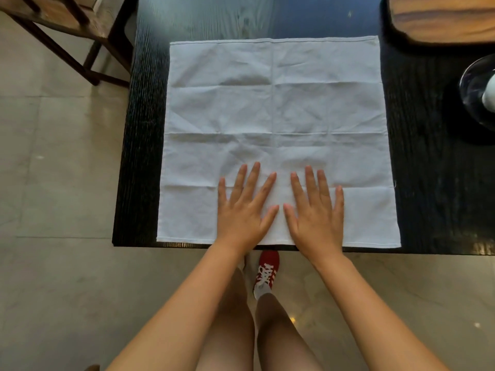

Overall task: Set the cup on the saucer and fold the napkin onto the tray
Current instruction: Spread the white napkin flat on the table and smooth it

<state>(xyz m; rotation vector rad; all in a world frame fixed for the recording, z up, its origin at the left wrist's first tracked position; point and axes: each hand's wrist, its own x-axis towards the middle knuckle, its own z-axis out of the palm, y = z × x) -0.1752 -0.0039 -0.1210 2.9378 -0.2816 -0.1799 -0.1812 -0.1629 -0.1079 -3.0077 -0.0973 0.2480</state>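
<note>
Head camera showed your left hand (242, 210) and your right hand (316, 211) lying flat on the white napkin (278, 116), side by side, fingers spread wide and holding nothing. You pressed near the napkin's close edge, thumbs almost touching. The napkin lay open and creased on the dark table (428, 183). At the far right edge sat a glass saucer (474, 87) with a white cup (490, 95) on it, partly cut off. The wooden tray (442, 17) sat in the far right corner. Your red shoe (267, 266) showed below the table.
</note>
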